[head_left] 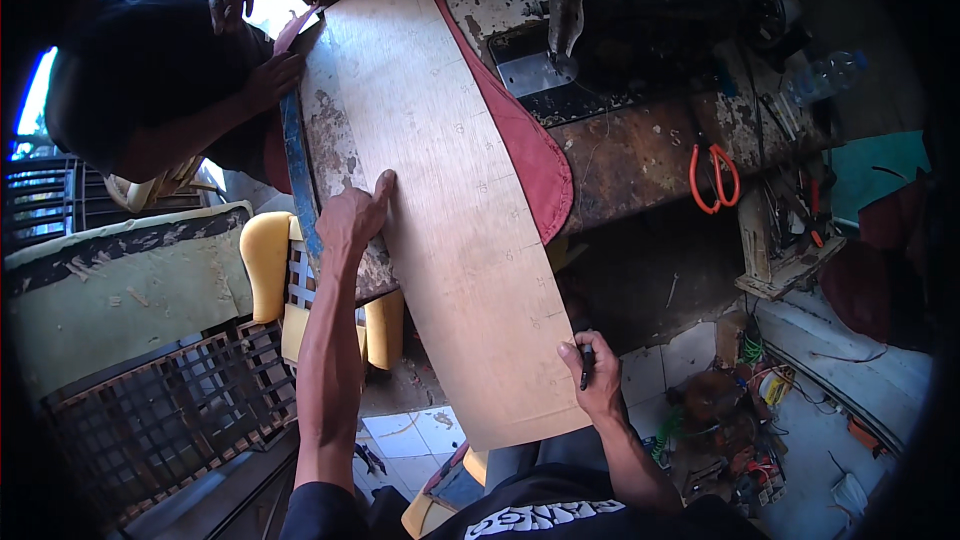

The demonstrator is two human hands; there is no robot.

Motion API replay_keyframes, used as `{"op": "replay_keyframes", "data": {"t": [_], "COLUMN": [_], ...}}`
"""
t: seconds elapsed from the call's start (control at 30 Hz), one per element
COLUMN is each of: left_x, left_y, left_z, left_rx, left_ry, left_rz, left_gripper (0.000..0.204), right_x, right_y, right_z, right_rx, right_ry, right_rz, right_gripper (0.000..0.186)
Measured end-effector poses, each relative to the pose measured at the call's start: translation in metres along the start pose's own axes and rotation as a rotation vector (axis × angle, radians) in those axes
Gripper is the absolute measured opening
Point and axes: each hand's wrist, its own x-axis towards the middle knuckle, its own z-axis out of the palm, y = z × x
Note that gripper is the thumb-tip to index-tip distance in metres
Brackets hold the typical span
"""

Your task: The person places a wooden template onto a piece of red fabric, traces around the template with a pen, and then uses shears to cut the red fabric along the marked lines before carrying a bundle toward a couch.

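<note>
A long pale plywood sheet [455, 190] with pencilled marks along its right edge slants across the worktable, its near end hanging over toward my lap. My left hand [352, 225] is closed at the sheet's left edge, thumb on top; its other fingers are partly hidden. At the near right edge, my right hand [598, 385] is closed round a black pen [587, 364], its thumb and fingers by the wood. Dark red fabric [535, 165] with a stitched rim shows from under the sheet's right side.
A black sewing machine [650, 25] stands on the worn table [620, 165]. Orange-handled scissors [713, 180] hang at its front edge; a plastic bottle [830, 75] lies far right. Another person [160, 70] is at far left, by yellow padded chair parts [265, 265]. Tools and wires [720, 420] clutter the floor.
</note>
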Motion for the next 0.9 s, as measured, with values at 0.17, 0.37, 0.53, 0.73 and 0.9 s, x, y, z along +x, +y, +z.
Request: {"op": "replay_keyframes", "data": {"t": [0.17,0.37,0.53,0.73,0.9], "left_x": [-0.013,-0.009,0.012,0.018,0.017], "left_y": [0.027,0.075,0.088,0.087,0.101], "left_z": [-0.009,-0.013,-0.016,-0.027,-0.024], "left_rx": [0.049,-0.090,-0.087,0.132,0.078], "left_ry": [0.170,0.151,-0.056,-0.145,-0.175], "left_rz": [0.114,0.477,0.460,0.460,0.448], "left_gripper": [0.080,0.108,0.118,0.124,0.123], "right_x": [0.000,0.002,0.009,0.118,0.325], "right_y": [0.005,0.008,-0.012,-0.119,-0.193], "right_z": [-0.004,-0.005,-0.016,0.012,0.124], "right_rx": [-0.042,-0.018,-0.249,-0.019,0.097], "right_ry": [-0.034,-0.063,-0.147,-0.156,0.054], "right_rz": [0.032,0.027,0.041,-0.234,-0.666], "right_gripper": [0.033,0.028,0.029,0.028,0.024]}}
